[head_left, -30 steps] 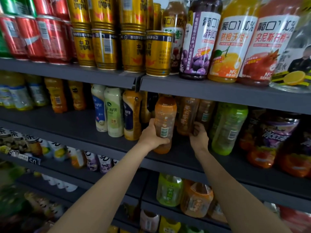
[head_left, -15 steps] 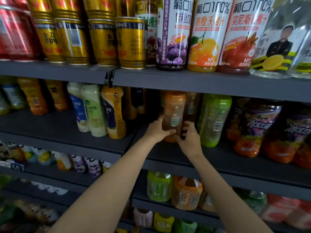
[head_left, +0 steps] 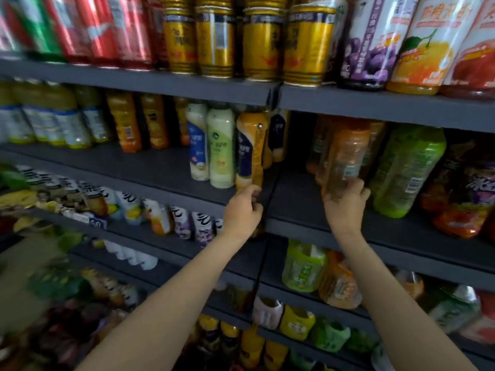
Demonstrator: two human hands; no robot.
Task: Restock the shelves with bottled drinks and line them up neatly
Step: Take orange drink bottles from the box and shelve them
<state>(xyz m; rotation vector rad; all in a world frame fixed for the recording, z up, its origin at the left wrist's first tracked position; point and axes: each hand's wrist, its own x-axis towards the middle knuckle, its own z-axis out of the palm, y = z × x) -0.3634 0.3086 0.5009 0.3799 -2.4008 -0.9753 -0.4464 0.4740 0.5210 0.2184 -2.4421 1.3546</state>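
Both forearms reach up from the bottom of the view toward the dark grey middle shelf [head_left: 166, 170], which serves as the landmark. The left hand [head_left: 242, 212] sits at the front edge of that shelf, at the seam where two shelf boards meet, its fingers curled at the base of a yellow bottle with a dark blue label [head_left: 250, 151]; blur hides whether it truly grips the bottle or only touches it. The right hand [head_left: 345, 204] is further right along the same shelf, well apart from the left, with fingers wrapped round the lower part of an orange drink bottle [head_left: 347, 156] that stands upright on the shelf board. Just right of that bottle stands a green bottle [head_left: 407, 170], tilted a little. Left of the yellow bottle stand a pale green bottle [head_left: 221, 148] and a white bottle with a blue label [head_left: 198, 143], side by side. More orange bottles stand behind the held one, deeper in the shelf. On the shelf above stand gold cans [head_left: 262, 44], red cans [head_left: 112, 30] to their left, and tall juice bottles [head_left: 426, 46] to their right. The shelves below hold further rows of drinks, blurred
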